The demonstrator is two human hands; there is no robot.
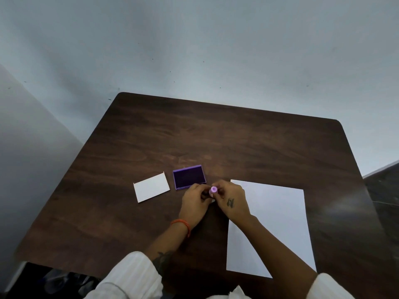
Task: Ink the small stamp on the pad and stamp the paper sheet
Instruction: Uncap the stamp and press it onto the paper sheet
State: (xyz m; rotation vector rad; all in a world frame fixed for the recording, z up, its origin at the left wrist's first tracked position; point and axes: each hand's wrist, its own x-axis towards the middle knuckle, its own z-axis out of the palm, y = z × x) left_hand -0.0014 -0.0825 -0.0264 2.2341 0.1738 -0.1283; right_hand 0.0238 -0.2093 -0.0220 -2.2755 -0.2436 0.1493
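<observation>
A small stamp [213, 190] with a pale purple round top stands between my two hands, just in front of the ink pad. My left hand [195, 205] and my right hand [232, 201] both pinch it with their fingertips; its lower part is hidden by the fingers. The open purple ink pad [189, 176] with its dark inked surface lies on the table right behind my hands. The white paper sheet [278, 223] lies flat to the right, partly under my right forearm.
A white rectangular lid or card [151, 187] lies left of the ink pad. All of it sits on a dark brown wooden table [216, 137] with rounded corners, pushed against a pale wall. My sleeves are white.
</observation>
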